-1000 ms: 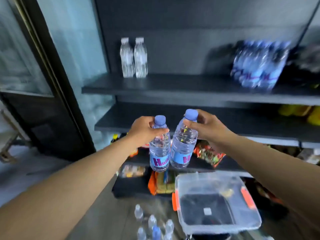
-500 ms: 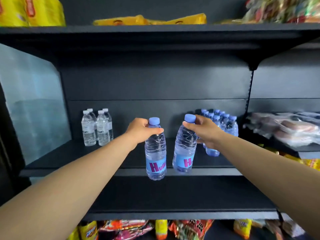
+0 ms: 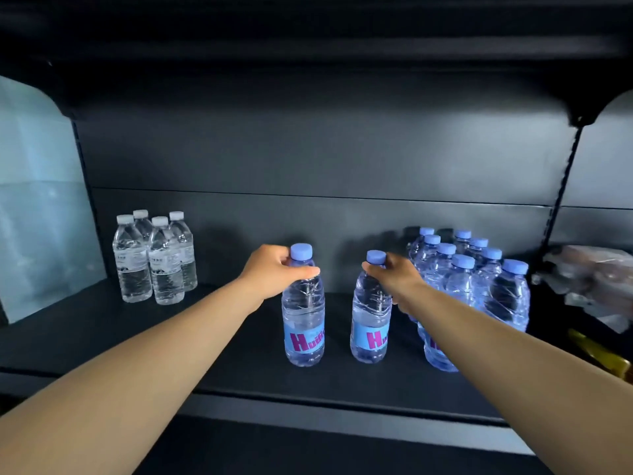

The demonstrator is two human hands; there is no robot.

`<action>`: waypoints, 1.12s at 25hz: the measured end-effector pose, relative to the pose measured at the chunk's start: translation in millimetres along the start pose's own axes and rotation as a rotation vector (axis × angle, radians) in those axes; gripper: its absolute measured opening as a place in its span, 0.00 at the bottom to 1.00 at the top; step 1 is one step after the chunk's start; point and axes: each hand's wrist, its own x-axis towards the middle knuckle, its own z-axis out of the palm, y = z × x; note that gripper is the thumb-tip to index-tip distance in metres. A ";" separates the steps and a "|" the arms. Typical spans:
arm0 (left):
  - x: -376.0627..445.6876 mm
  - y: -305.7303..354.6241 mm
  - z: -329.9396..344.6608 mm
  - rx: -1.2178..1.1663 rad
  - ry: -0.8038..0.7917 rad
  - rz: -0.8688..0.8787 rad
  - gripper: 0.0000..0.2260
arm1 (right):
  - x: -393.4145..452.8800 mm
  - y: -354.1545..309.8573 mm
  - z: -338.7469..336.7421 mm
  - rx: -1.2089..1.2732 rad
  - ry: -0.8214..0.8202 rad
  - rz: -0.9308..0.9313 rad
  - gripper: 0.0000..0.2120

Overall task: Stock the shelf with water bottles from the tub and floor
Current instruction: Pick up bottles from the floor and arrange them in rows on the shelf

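Your left hand (image 3: 274,270) wrapped round neck of left bottle (image 3: 303,313); right hand (image 3: 399,277) pinching neck of right bottle (image 3: 370,317). Both upright on dark shelf (image 3: 212,347), apart, water-filled. Labels: pink "H…", rest cut off. Blue-capped cluster (image 3: 479,286) partly behind forearm. White-capped four (image 3: 154,258): print unreadable.

Magenta "Hu…" on the left bottle's label (image 3: 304,340); "H" on the right bottle's label (image 3: 369,339).

Clear plastic-wrapped packets (image 3: 592,279) at far right edge; yellow packaging (image 3: 603,354) below them; pale glass panel (image 3: 37,207) left.
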 end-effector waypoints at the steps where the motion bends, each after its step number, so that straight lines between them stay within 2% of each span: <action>1: 8.4 -3.7 4.7 0.001 0.003 -0.005 0.05 | 12.6 5.3 3.5 0.010 0.029 -0.001 0.15; 7: 49.9 -23.3 29.5 0.028 -0.001 -0.022 0.10 | 53.0 31.8 8.5 0.053 0.141 -0.046 0.15; 11: 79.5 -34.3 41.0 -0.004 -0.039 -0.017 0.10 | 41.2 85.1 32.1 0.134 0.196 -0.015 0.24; 16: 120.2 -39.4 57.3 -0.059 -0.078 0.001 0.11 | 86.6 111.5 42.7 0.155 0.294 0.010 0.21; 19: 141.5 -43.6 63.9 -0.064 -0.096 0.000 0.11 | 113.3 122.0 39.0 0.160 0.361 0.046 0.26; 24: 166.7 -47.6 70.3 -0.073 -0.118 0.009 0.09 | 138.7 139.0 34.9 0.218 0.322 -0.041 0.28; 28: 177.3 -49.2 76.5 -0.056 -0.118 0.011 0.10 | 148.5 139.0 34.9 0.188 0.292 -0.087 0.29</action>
